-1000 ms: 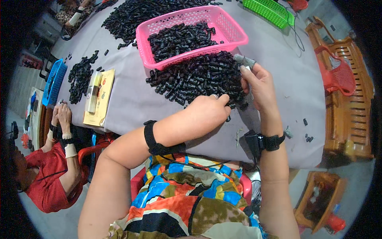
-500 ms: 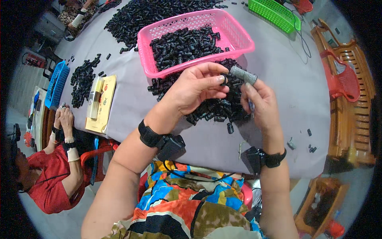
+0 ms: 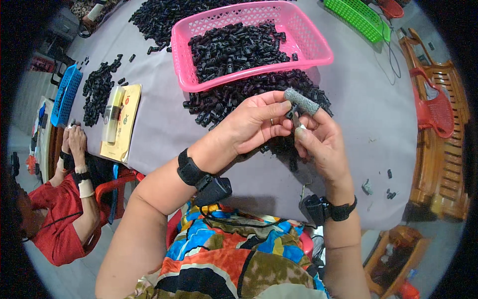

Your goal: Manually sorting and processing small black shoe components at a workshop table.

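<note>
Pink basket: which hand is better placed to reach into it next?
Probably the left hand: it sits nearer the pink basket and pinches a small black piece, while the right hand holds what looks like a thin blade.

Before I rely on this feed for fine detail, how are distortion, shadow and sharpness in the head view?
Head view: the fisheye bows the wooden bench and leaves black corners; head view: soft shadows darken the grey table below the left hand and right hand; head view: the black part by the left thumb is too small to read clearly.
</note>
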A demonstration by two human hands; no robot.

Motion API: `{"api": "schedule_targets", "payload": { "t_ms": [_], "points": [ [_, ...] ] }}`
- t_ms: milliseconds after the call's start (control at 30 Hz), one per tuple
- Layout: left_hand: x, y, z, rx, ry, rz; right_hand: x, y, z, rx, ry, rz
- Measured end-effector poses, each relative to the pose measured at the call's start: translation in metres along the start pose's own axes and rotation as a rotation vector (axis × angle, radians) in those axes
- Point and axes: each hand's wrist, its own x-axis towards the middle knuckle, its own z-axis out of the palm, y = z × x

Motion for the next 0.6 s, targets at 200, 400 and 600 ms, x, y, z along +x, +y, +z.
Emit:
{"api": "schedule_targets", "payload": {
  "t_ms": [200,400,600],
  "points": [
    [-0.0013,-0.0019,-0.0006,-0.059,-0.072,0.003,-0.0013,0.0007,0.0,-0.088,0.01,-0.016],
    [-0.0012,-0.0044,0.0011,-0.027,-0.004,0.01,-0.0029,-0.0003,-0.0029,-0.084,-0.011,0.016],
    [-0.0027,-0.004,-0.0003,-0.078,-0.05,-0.021,-0.0021,0.0023,-0.0048,-0.088,0.007,0.017]
  ]
}}
